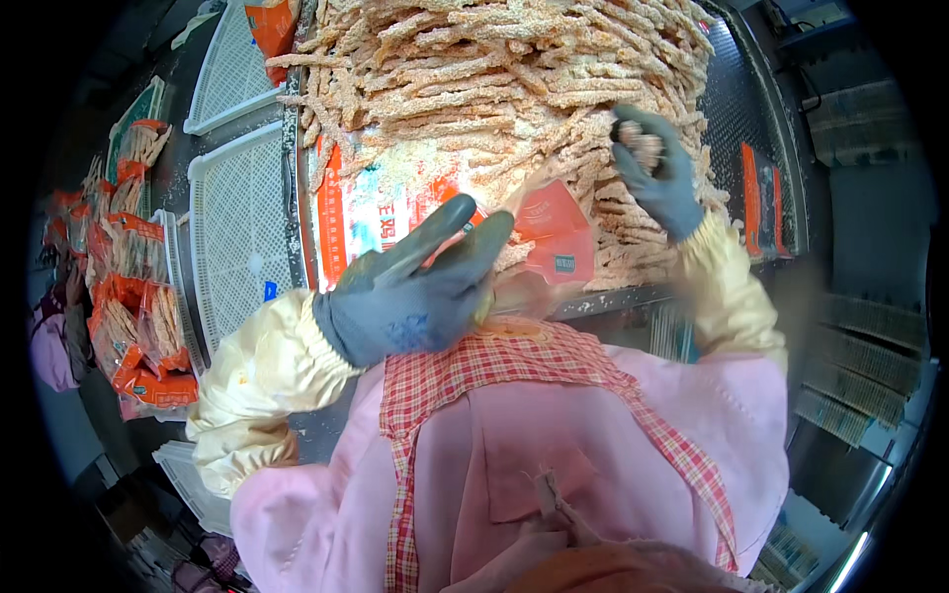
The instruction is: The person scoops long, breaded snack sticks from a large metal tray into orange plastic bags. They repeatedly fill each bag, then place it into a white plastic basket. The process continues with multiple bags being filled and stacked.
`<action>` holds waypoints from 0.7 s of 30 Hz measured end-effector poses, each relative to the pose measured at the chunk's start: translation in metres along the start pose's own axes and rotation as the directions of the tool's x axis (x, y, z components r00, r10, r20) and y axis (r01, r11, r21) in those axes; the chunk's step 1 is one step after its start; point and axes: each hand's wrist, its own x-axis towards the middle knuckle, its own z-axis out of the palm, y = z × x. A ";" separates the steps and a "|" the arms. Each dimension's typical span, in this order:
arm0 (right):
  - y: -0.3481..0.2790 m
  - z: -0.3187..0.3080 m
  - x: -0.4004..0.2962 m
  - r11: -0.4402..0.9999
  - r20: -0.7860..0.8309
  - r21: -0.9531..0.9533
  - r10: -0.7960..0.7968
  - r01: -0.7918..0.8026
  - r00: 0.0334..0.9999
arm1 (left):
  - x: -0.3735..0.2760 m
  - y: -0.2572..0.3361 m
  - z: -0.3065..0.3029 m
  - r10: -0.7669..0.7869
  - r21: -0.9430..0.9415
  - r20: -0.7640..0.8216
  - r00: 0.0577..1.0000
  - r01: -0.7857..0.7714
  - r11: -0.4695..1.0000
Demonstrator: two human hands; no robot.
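Observation:
A large heap of breaded food strips (474,81) covers the metal work surface in front of me. My left hand (422,289), in a grey-blue coated glove, holds a clear and orange plastic bag (556,230) by its near part; some breaded pieces show inside it. My right hand (656,174), gloved alike, is curled around a small bunch of breaded strips over the heap's right side, to the right of the bag. A printed orange and white plastic sheet or bag (371,215) lies beyond my left hand, partly under loose crumbs.
White perforated plastic trays (241,152) stand to the left. Farther left, several filled orange and clear bags (159,326) are piled. An orange-edged bag (762,204) lies at the right inside the table's raised rim (789,133). Part of a person shows at the far left.

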 end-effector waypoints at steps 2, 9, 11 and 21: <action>-0.057 0.001 0.014 0.883 -0.093 0.469 0.076 -0.024 0.993 | 0.001 0.009 0.007 -0.146 -0.053 -0.063 0.987 0.143 0.988; -0.062 0.061 -0.014 0.978 0.837 -0.119 0.191 -0.169 0.513 | 0.007 0.001 0.029 -0.026 -0.044 0.267 0.963 0.039 0.998; -0.096 0.053 0.026 0.821 0.806 -0.568 0.569 -0.059 0.162 | 0.017 -0.003 -0.008 0.067 0.082 0.092 0.993 -0.075 0.994; -0.019 -0.021 0.091 0.613 0.579 -0.745 0.395 0.265 0.713 | 0.014 0.031 0.027 -0.118 0.084 0.097 0.988 0.110 0.990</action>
